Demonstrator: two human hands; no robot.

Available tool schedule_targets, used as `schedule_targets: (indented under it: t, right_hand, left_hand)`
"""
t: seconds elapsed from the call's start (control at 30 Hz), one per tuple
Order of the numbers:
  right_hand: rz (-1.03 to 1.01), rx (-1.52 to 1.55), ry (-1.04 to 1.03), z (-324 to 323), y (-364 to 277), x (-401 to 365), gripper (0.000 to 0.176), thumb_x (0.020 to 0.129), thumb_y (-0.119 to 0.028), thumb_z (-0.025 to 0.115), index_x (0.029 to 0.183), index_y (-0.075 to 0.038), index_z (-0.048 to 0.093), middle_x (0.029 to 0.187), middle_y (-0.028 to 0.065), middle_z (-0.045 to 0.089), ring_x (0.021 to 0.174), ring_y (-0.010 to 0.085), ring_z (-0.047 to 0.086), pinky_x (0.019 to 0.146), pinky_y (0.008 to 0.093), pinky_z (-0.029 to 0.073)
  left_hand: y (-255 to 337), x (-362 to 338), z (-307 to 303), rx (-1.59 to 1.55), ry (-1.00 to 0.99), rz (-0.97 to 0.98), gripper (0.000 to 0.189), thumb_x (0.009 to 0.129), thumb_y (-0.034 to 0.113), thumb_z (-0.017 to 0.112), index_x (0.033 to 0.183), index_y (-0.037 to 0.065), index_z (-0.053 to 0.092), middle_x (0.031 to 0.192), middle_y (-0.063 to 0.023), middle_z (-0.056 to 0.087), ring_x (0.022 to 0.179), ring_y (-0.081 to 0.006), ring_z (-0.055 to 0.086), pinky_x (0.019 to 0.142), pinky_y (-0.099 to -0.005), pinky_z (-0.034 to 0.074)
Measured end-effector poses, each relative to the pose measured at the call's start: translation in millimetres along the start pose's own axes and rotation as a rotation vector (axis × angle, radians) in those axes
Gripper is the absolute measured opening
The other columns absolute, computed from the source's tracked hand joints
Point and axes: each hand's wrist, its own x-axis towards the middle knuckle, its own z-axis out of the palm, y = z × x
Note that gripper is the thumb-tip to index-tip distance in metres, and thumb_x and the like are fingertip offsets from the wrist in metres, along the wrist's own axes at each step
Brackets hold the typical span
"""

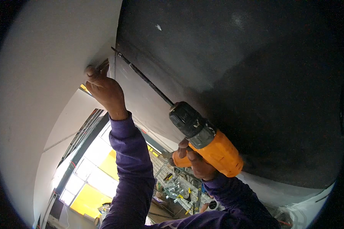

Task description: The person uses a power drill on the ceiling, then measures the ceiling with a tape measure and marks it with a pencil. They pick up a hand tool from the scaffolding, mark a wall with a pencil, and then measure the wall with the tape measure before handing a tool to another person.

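Note:
My right hand (200, 164) is wrapped round the handle of an orange and black cordless drill (219, 150). A long dark bit (151, 84) runs from its chuck up and left. The bit's tip is close to the seam between a white panel (65, 42) and a dark grey panel (275, 68); whether it touches cannot be made out. My left hand (107, 91) is raised to the white panel's edge, just below the bit's tip. Its fingers are pressed together, and what they hold, if anything, is hidden.
Bright window panes (91, 156), some with yellow areas, show at the lower left. Far below, several tools and small items lie cluttered on a work surface (168, 198). Metal framing (78, 137) runs beside the white panel.

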Motion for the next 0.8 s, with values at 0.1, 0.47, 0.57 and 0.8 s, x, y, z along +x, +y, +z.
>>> schedule_targets:
  t: [0.1, 0.47, 0.57, 0.8]
  right_hand:
    - [-0.022, -0.046, 0.036, 4, 2, 1, 0.022, 0.096, -0.024, 0.063, 0.108, -0.006, 0.056, 0.094, 0.0059, 0.062, 0.083, 0.0149, 0.061, 0.078, 0.0337, 0.051]
    - [-0.085, -0.357, -0.021, -3, 10, -2, 0.027, 0.099, -0.035, 0.057, 0.093, -0.008, 0.055, 0.081, 0.0043, 0.060, 0.075, 0.0146, 0.059, 0.070, 0.0287, 0.046]
    - [-0.036, -0.624, -0.067, -4, 21, -6, 0.026, 0.098, -0.035, 0.055, 0.098, -0.009, 0.055, 0.083, 0.0057, 0.061, 0.077, 0.0169, 0.060, 0.072, 0.0312, 0.047]
    - [-0.090, -0.476, -0.062, -7, 23, 3, 0.027, 0.100, -0.033, 0.053, 0.093, -0.007, 0.055, 0.080, 0.0048, 0.060, 0.074, 0.0158, 0.058, 0.070, 0.0296, 0.046]
  left_hand:
    - [-2, -2, 2, 0.029, 0.020, 0.026, 0.096, 0.099, 0.065, 0.009, 0.094, -0.013, 0.065, 0.089, -0.0242, 0.066, 0.097, -0.0349, 0.069, 0.095, -0.0457, 0.053]
    - [14, -3, 4, 0.022, 0.083, 0.023, 0.088, 0.103, 0.060, 0.013, 0.085, -0.008, 0.066, 0.078, -0.0176, 0.067, 0.070, -0.0269, 0.064, 0.074, -0.0397, 0.050]
    - [12, -3, -1, 0.026, 0.036, 0.018, 0.079, 0.103, 0.060, 0.017, 0.093, -0.007, 0.058, 0.083, -0.0180, 0.066, 0.076, -0.0271, 0.066, 0.075, -0.0371, 0.052]
    - [13, -2, 2, 0.028, 0.063, 0.035, 0.075, 0.105, 0.054, 0.019, 0.087, -0.008, 0.057, 0.077, -0.0195, 0.067, 0.067, -0.0245, 0.062, 0.070, -0.0352, 0.048]
